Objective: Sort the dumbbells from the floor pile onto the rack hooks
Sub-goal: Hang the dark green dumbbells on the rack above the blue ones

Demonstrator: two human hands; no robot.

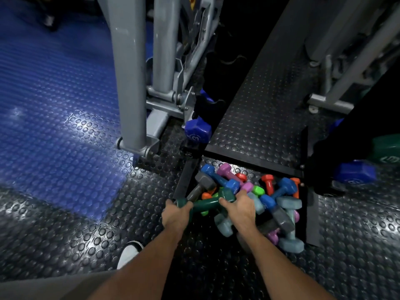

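Observation:
A dark green dumbbell [205,203] lies across the near left of the floor pile [268,204], which holds several blue, pink, orange, grey and pale blue dumbbells. My left hand [176,215] is closed over its left head. My right hand [240,210] grips its right end, next to the handle. The black rack [255,100] rises behind the pile. One blue dumbbell [197,131] sits on the rack's left side, another blue dumbbell [355,173] and a green one [387,151] on its right.
A grey exercise machine frame [134,83] stands just left of the rack, a second grey frame [337,87] at the upper right. The floor is studded rubber, blue at left, black under me. My white shoe [129,254] is near the pile.

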